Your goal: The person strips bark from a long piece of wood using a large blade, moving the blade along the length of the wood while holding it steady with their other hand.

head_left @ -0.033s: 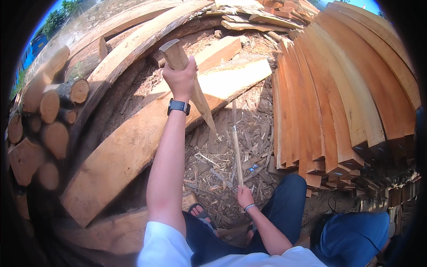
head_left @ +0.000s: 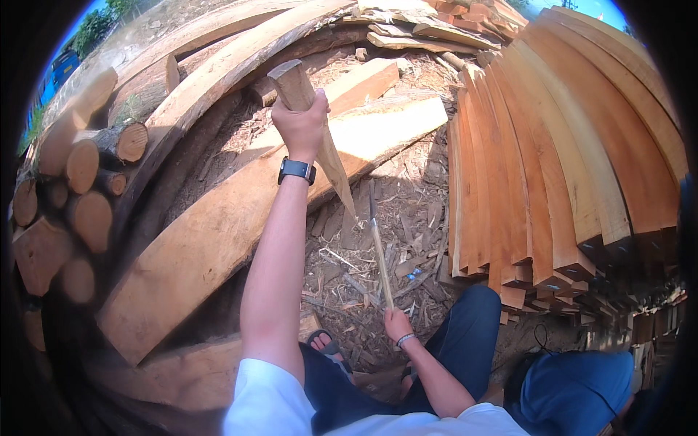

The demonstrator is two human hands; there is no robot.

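My left hand [head_left: 301,129] is wrapped round the upper part of a pale wooden stake [head_left: 334,166], just below its blunt top. The stake slants down to the right and tapers to a point above the chip-strewn ground. Lower down, my right hand [head_left: 398,325] is closed on the handle of a long-handled knife [head_left: 380,258]. Its narrow dark metal end points away from me, close to the right of the stake's tip without visibly touching it. Behind the stake lies a broad sawn plank [head_left: 211,251], running from lower left to upper right.
Curved sawn boards [head_left: 538,160] are stacked along the right. Cut logs [head_left: 91,218] lie piled at the left. Wood chips [head_left: 363,269] cover the ground by my sandalled feet. A blue-clothed knee [head_left: 578,385] shows at the lower right, close beside me.
The knife's metal end has swung left towards the stake's tip, and my right hand has shifted slightly left. My left hand and the stake have moved slightly right.
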